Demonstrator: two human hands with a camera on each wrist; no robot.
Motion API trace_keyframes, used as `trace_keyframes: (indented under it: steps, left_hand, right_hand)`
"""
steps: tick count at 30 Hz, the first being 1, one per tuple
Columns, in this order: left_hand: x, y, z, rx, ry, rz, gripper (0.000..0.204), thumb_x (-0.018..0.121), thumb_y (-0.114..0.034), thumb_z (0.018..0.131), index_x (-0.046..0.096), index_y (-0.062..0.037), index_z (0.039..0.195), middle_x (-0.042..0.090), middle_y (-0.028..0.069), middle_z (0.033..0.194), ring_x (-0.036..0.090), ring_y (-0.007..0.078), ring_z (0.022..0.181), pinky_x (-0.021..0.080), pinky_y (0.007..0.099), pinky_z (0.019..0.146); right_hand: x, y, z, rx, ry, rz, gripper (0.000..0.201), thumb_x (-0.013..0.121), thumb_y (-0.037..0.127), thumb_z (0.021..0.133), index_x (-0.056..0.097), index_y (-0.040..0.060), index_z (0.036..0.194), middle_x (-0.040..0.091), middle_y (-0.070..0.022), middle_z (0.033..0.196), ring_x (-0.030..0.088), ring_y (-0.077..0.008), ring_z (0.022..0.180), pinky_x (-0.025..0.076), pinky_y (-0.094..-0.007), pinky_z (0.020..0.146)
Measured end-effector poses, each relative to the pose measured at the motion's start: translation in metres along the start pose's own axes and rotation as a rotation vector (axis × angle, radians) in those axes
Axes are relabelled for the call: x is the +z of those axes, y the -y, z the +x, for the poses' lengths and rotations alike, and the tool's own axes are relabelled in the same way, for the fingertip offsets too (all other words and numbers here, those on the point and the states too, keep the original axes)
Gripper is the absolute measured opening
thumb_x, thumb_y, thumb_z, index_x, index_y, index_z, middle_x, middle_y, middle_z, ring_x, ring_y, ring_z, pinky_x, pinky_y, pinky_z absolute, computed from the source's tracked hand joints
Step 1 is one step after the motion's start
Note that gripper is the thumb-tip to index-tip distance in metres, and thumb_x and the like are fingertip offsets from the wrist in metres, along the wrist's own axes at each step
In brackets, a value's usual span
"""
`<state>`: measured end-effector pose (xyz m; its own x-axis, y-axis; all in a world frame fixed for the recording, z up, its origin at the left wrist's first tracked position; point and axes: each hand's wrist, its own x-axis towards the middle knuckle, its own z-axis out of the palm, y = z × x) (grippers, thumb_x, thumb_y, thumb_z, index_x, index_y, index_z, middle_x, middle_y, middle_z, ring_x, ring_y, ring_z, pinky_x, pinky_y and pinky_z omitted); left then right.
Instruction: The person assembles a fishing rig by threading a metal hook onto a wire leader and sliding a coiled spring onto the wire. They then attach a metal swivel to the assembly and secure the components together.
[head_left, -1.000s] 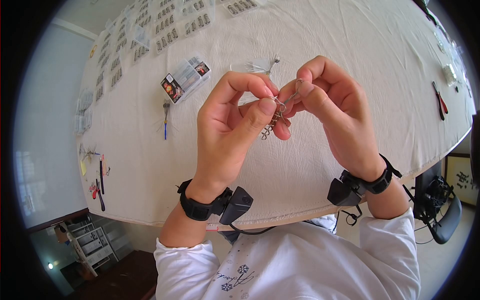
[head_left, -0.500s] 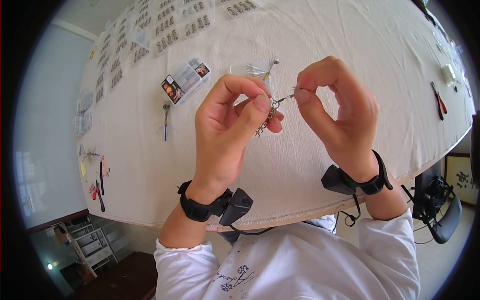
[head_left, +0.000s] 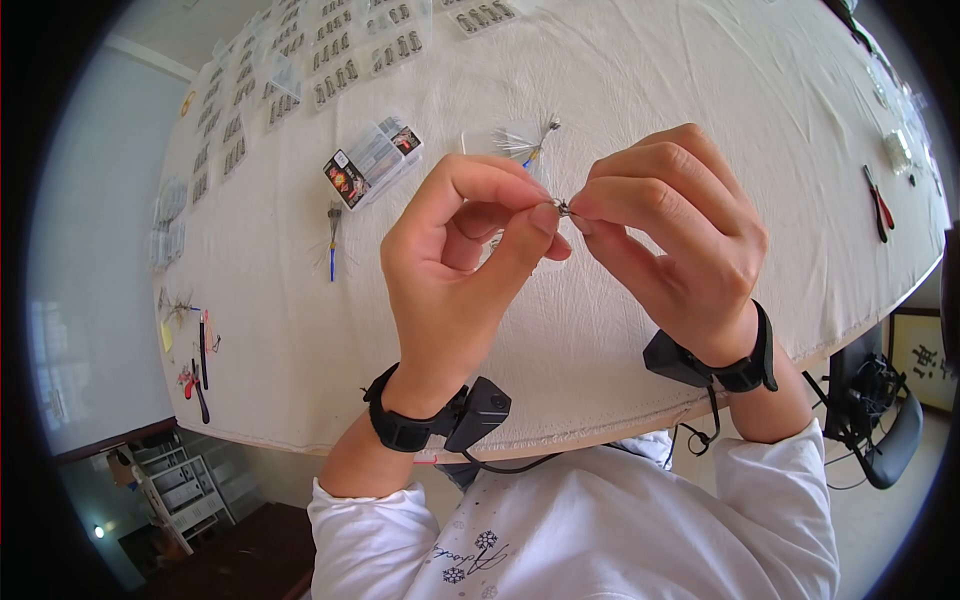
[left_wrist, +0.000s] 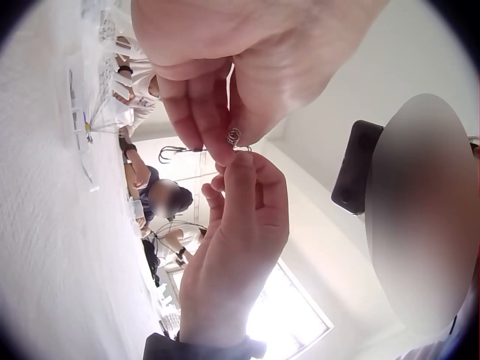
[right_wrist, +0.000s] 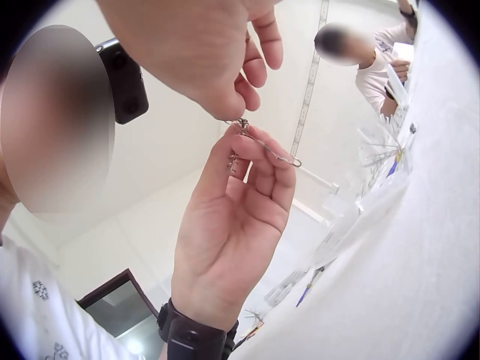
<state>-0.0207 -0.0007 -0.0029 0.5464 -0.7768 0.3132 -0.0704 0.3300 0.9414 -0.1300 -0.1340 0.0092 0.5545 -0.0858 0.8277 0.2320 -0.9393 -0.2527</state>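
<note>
My left hand [head_left: 470, 240] pinches a small coiled wire spring [left_wrist: 234, 137] between thumb and fingers, raised over the cloth-covered table. A dark fishing hook [left_wrist: 172, 154] sticks out past its fingers in the left wrist view. My right hand [head_left: 685, 235] meets it fingertip to fingertip, thumb and index finger pinching the small metal joint [head_left: 563, 208] of the same piece. From the right wrist view, a thin metal shank [right_wrist: 281, 156] with a bent end runs across the left fingers, and open coils hang by the palm. Fingertips hide most of the joint.
A clear plastic box [head_left: 372, 165] with black labels lies beyond the left hand. Bundles of fanned wires [head_left: 333, 240] with blue ends lie near it. Pliers [head_left: 882, 208] rest at right, more tools [head_left: 197, 390] at far left. Packs of metal springs [head_left: 335, 80] line the back.
The right hand first drew away, stretching out a dark link from the coils, then came back and turned its fingers down onto the metal piece. The left hand keeps its pinch; the coils have swung from sight.
</note>
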Motion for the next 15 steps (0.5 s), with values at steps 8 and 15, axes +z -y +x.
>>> trace_keyframes:
  steps: [8,15]
  left_hand:
    - [-0.0014,0.0001,0.0002,0.053,0.016,0.076,0.006,0.059,-0.001,0.089,0.054,-0.0001,0.093,0.062,0.0093,0.094,0.061,0.0121,0.074,0.054,0.0259,0.066]
    - [-0.0038,-0.0017,0.0016,0.093,0.036,0.194,0.007,0.06,0.002,0.088,0.055,0.0008,0.093,0.062,0.0106,0.094,0.062,0.0125,0.077,0.055,0.0263,0.068]
  right_hand:
    - [0.0,0.0002,-0.0004,0.002,0.004,-0.033,0.021,0.073,-0.003,0.06,0.064,0.0028,0.079,0.061,-0.0067,0.076,0.056,-0.0206,0.069,0.046,-0.0282,0.058]
    - [0.0004,0.0003,-0.0015,0.015,0.024,-0.067,0.021,0.073,-0.002,0.061,0.064,0.0028,0.079,0.061,-0.0061,0.075,0.056,-0.021,0.07,0.046,-0.0285,0.059]
